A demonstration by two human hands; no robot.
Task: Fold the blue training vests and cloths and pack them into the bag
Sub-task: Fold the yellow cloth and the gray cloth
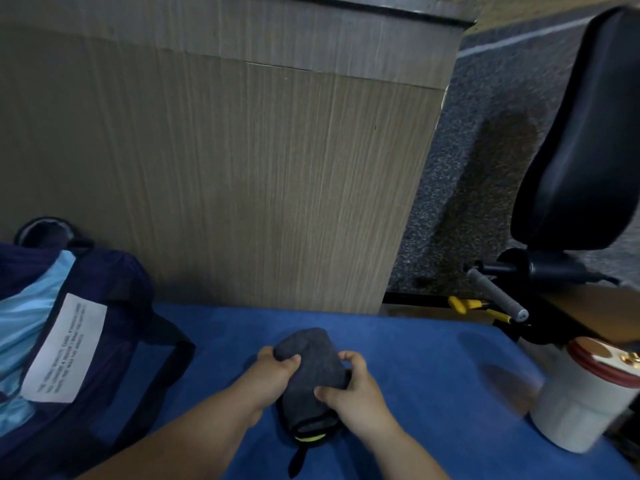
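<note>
Both hands, left hand (277,370), right hand (349,389), gripping folded grey cloth (311,368) (underside hidden), bag (114,306) cut off

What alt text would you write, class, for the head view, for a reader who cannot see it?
A left hand and a right hand grip a folded dark grey cloth over a blue surface. A navy bag holding light blue fabric lies to the left; a white container stands at the right.
</note>
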